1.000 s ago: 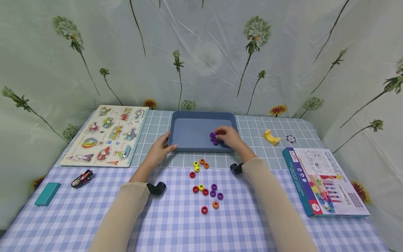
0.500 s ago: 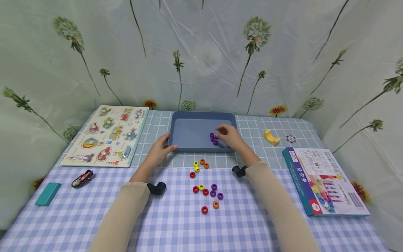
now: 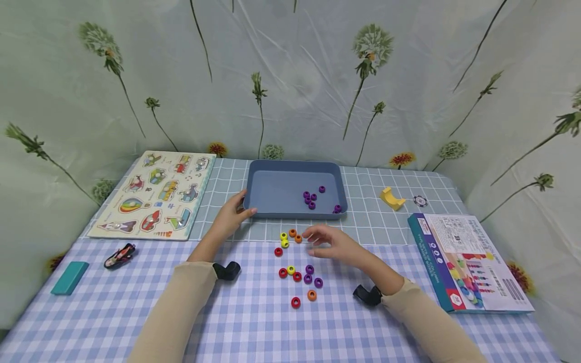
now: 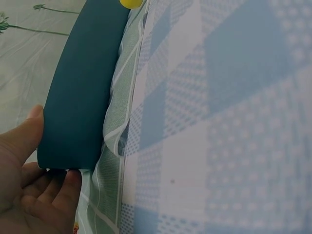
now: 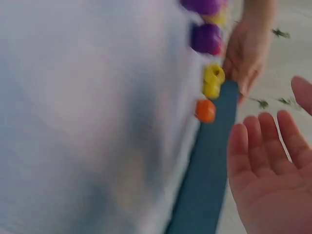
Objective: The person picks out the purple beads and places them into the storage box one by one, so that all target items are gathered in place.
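Head view: left hand [image 3: 231, 217] gripping near-left corner of tray [image 3: 290, 216]; purple beads [image 3: 311, 205] lying inside, toward right end. Right hand [image 3: 336, 245] empty, loosely spread, just beside two orange beads [image 3: 298, 239] on bench [image 3: 254, 322]. Scattered nearby: yellow beads [image 3: 285, 244], red beads [image 3: 297, 277], three more purple, another orange.

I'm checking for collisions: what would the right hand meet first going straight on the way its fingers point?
Probably the nearest orange bead, though the height of the right hand is unclear.
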Available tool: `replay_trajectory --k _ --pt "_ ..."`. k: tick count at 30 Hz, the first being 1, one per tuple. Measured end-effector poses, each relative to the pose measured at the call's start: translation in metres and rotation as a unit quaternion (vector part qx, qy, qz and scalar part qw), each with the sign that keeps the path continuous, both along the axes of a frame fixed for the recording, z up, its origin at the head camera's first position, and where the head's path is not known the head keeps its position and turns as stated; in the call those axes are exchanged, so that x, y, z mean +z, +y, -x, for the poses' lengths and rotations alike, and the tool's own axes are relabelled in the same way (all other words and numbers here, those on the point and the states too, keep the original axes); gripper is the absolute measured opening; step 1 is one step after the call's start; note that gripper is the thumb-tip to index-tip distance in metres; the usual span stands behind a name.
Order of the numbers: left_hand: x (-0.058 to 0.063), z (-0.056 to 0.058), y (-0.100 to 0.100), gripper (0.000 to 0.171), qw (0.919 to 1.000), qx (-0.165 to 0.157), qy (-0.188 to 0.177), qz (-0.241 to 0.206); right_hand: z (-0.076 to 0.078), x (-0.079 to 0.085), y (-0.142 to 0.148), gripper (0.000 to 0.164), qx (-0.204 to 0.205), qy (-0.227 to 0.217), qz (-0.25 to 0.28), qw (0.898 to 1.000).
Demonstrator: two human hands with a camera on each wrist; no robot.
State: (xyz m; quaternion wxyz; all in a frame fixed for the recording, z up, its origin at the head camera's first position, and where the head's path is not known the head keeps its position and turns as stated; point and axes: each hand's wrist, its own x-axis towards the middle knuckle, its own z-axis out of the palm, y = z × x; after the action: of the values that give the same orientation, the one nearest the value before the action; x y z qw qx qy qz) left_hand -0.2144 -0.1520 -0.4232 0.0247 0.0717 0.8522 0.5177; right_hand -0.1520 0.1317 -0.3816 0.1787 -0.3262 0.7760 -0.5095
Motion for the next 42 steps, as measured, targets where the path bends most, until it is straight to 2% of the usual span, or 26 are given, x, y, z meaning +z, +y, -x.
replay_trajectory --k 3,7,12,15,18,23,27,30,34,39,42 --pt "0.001 0.000 0.000 0.072 1.0000 -0.001 -0.003 0.000 -0.008 -0.006 0.002 0.034 0.036 -0.031 -0.035 0.998" --pt "0.000 0.000 0.000 0.072 1.0000 0.002 -0.003 0.002 -0.006 -0.023 0.005 0.032 0.062 -0.036 -0.098 0.993" --pt "0.000 0.000 -0.001 0.071 1.0000 0.003 0.000 0.004 -0.002 -0.038 0.007 0.024 0.091 0.021 -0.157 0.983" --pt "0.000 0.001 -0.001 0.072 1.0000 0.005 -0.002 0.007 -0.001 -0.040 0.005 0.020 0.098 0.054 -0.167 0.980" --pt "0.001 0.001 -0.002 0.072 0.9999 0.005 -0.005 0.010 0.000 -0.039 0.003 0.017 0.087 0.060 -0.164 0.981" --pt "-0.001 0.001 -0.002 0.071 0.9999 0.004 -0.004 0.010 0.007 -0.031 0.004 0.019 0.046 0.040 -0.133 0.989" --pt "-0.001 0.001 -0.001 0.070 1.0000 0.003 -0.001 0.008 0.016 -0.011 0.002 0.022 -0.003 0.049 -0.074 0.996" --pt "-0.001 0.001 -0.001 0.070 1.0000 0.002 -0.003 0.008 0.032 0.000 0.003 0.023 -0.056 0.043 -0.020 0.997" --pt "-0.001 0.002 -0.001 0.070 1.0000 0.002 -0.004 0.006 0.065 -0.007 0.007 0.025 -0.121 0.042 0.020 0.991" --pt "-0.001 0.002 -0.001 0.070 1.0000 0.001 -0.002 0.006 0.099 -0.019 0.011 0.025 -0.176 0.038 0.001 0.984" --pt "-0.001 0.002 -0.002 0.071 1.0000 -0.001 -0.002 0.005 0.111 -0.023 0.011 0.023 -0.196 0.040 -0.050 0.978"
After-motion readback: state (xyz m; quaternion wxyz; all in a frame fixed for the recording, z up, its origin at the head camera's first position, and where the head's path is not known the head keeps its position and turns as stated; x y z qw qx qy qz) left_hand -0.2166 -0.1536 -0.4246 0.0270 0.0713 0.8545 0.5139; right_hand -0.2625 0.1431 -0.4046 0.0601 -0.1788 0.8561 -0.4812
